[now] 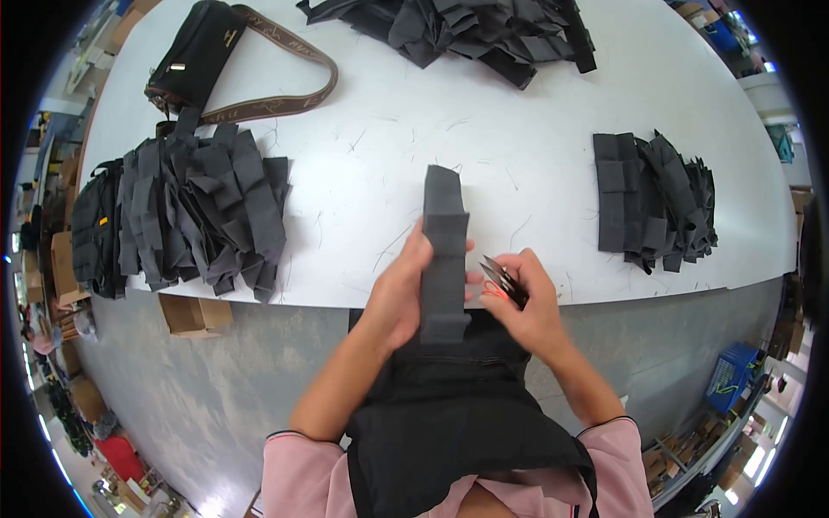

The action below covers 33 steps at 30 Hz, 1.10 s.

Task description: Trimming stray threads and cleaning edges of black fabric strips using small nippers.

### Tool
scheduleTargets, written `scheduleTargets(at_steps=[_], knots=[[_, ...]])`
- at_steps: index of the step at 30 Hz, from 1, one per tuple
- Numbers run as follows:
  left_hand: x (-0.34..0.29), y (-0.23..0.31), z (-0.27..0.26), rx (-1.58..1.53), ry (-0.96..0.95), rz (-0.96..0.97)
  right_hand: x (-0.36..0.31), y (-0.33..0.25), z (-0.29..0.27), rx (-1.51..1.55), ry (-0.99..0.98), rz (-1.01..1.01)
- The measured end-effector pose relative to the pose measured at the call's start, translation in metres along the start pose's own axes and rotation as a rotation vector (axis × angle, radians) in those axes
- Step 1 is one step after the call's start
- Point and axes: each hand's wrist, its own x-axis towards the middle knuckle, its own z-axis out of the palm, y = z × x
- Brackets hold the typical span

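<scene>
My left hand (pixel 403 281) is closed around a dark grey fabric strip (pixel 446 250), its thumb on the near-left side and fingertips showing past the right edge. The strip stands lengthwise, with stitched folds across it, over the table's front edge. In my right hand (pixel 534 298) is a pair of thread snips (pixel 505 281) with black blades and an orange part. Their tips point up and left, apart from the strip. Loose thread bits (pixel 395 244) lie scattered on the white table (pixel 371 190).
Grey fabric pieces form a pile on the left (pixel 203 207), another on the right (pixel 656 203) and a third at the far side (pixel 484 34). A black bag (pixel 194 56) with a brown strap lies far left, a black backpack (pixel 99 229) at the left edge. A cardboard box (pixel 194 315) is below.
</scene>
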Motion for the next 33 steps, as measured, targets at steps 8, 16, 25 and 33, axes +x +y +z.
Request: scheduleTargets(at_steps=[8,16,25,33], knots=[[-0.025,-0.031,0.011,0.453,0.095,0.082,0.03,0.015,0.027,-0.094,0.128,-0.261],[-0.034,-0.045,0.001,0.436,0.129,0.109,0.039,-0.006,0.025,0.75,0.107,0.396],[-0.025,-0.026,0.01,1.019,0.149,0.44,0.053,-0.007,0.028,0.739,0.013,0.492],[-0.01,-0.011,-0.019,1.198,0.044,0.613,0.031,0.015,0.023,0.153,0.125,0.092]])
